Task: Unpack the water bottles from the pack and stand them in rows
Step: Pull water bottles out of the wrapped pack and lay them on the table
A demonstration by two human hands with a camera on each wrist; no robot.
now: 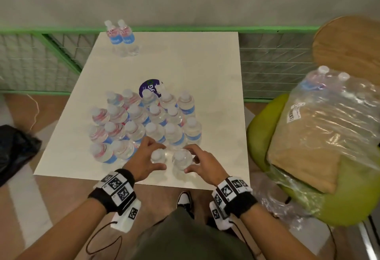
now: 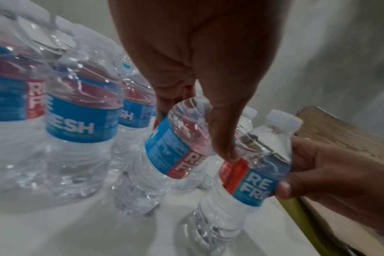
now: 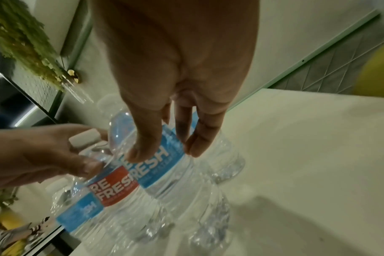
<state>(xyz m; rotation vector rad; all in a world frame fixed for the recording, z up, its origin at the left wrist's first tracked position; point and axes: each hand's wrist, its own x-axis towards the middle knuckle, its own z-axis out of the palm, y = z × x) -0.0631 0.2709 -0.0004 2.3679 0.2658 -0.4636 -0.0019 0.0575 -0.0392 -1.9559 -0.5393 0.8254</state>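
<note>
Wrist-worn marker bands [image 1: 117,187] sit closest to the head camera, at the near edge of a white square table [image 1: 205,70]. Left hand [image 1: 144,160]: fingers and thumb curled round the shoulder of an upright water bottle [image 1: 158,156], thumb on the near side. Right hand [image 1: 202,162]: fingers and thumb curled round a second upright bottle [image 1: 182,160], just beside the first. Left wrist view: the left thumb [image 2: 226,131] lies down the side of its bottle [image 2: 175,149], with the right-hand bottle [image 2: 252,166] close at its right; both bases appear to rest on the tabletop. Right wrist view: right fingertips [image 3: 197,145] press the blue label reading "FRESH" [image 3: 156,164].

Behind the held pair, a cluster of standing bottles [image 1: 144,120] in rough rows, touching one another, partly covering a dark blue round sticker [image 1: 147,87]. Two further bottles [image 1: 121,35] stand together at the far left corner of the table, well apart from the cluster.

At right, a green seat [image 1: 265,128] carries the torn plastic pack [image 1: 329,120], with a few bottles [image 1: 320,78] visible inside at its far end.
</note>
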